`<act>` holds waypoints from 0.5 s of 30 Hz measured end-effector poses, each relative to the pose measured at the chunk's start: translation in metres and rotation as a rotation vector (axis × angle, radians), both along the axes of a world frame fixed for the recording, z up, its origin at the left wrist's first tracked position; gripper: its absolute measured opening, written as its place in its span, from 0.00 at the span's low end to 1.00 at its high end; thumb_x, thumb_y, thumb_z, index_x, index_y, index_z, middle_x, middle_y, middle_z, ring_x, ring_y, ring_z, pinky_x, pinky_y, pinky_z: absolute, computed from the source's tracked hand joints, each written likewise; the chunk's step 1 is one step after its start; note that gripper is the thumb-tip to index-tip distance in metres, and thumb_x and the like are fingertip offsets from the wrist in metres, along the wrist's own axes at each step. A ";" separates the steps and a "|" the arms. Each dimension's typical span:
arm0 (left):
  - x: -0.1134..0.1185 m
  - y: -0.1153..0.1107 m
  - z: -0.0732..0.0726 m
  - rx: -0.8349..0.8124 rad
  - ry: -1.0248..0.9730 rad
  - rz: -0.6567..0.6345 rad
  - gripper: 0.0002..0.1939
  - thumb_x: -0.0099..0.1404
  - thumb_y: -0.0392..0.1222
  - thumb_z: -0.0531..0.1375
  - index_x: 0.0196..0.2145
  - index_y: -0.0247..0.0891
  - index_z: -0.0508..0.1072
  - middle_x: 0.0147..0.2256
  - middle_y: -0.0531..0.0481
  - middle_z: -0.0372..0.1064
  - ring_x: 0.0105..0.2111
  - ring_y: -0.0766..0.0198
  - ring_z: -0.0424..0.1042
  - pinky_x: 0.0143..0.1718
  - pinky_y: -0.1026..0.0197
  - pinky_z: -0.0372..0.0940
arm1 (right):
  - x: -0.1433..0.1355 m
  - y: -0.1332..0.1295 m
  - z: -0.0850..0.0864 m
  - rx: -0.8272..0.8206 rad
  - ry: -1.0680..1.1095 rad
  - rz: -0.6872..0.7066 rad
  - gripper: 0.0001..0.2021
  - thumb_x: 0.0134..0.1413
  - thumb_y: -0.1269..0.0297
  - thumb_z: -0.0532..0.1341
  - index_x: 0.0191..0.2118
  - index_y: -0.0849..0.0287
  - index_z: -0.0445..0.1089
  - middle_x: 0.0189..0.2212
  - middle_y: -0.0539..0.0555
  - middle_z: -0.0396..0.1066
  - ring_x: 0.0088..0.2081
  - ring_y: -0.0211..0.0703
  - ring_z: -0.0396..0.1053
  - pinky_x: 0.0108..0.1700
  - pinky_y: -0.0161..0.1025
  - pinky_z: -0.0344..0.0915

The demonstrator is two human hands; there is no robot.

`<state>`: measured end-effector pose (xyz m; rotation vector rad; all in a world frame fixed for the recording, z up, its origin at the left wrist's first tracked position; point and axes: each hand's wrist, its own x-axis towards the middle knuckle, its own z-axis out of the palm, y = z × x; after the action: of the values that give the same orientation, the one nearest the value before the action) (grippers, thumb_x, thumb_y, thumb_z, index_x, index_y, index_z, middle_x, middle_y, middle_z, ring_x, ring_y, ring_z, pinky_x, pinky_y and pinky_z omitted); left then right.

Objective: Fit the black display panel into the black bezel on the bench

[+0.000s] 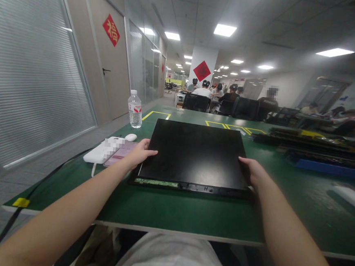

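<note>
A black flat display panel lies in front of me, just over the green table. Along its near edge a thin green circuit board strip shows beside a dark frame bar. My left hand grips the panel's left edge, thumb on the top face and fingers partly hidden at the side. On the right edge, my right hand holds it the same way, with its fingers hidden underneath. Whether the panel touches the table all along its underside I cannot tell.
Left of the panel are a water bottle, a white power bank with a cable, a pinkish phone and a white oval item. Dark strips are stacked at right above a blue piece. People sit at tables behind.
</note>
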<state>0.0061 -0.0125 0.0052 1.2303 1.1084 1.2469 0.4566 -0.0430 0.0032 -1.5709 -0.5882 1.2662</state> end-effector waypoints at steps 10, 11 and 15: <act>-0.001 -0.001 -0.001 0.006 0.009 0.000 0.25 0.46 0.32 0.74 0.41 0.41 0.70 0.43 0.47 0.80 0.44 0.52 0.80 0.46 0.51 0.74 | -0.001 0.001 -0.002 0.028 -0.028 0.015 0.08 0.53 0.60 0.63 0.37 0.56 0.75 0.25 0.56 0.77 0.27 0.52 0.75 0.31 0.46 0.71; -0.001 0.000 -0.001 0.009 0.009 -0.004 0.25 0.47 0.32 0.74 0.41 0.41 0.71 0.43 0.47 0.80 0.44 0.52 0.80 0.47 0.50 0.74 | -0.001 0.001 -0.002 0.027 -0.029 0.010 0.08 0.52 0.61 0.63 0.37 0.56 0.75 0.25 0.56 0.77 0.27 0.52 0.75 0.31 0.46 0.71; -0.001 0.001 -0.002 0.009 0.002 -0.018 0.25 0.47 0.32 0.74 0.42 0.40 0.71 0.44 0.46 0.80 0.47 0.51 0.79 0.48 0.49 0.74 | 0.000 0.002 -0.004 0.017 -0.014 -0.003 0.07 0.52 0.61 0.64 0.37 0.57 0.75 0.25 0.56 0.77 0.26 0.50 0.74 0.30 0.44 0.70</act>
<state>0.0055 -0.0116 0.0033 1.2460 1.0921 1.2385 0.4567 -0.0409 -0.0010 -1.5668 -0.6040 1.2456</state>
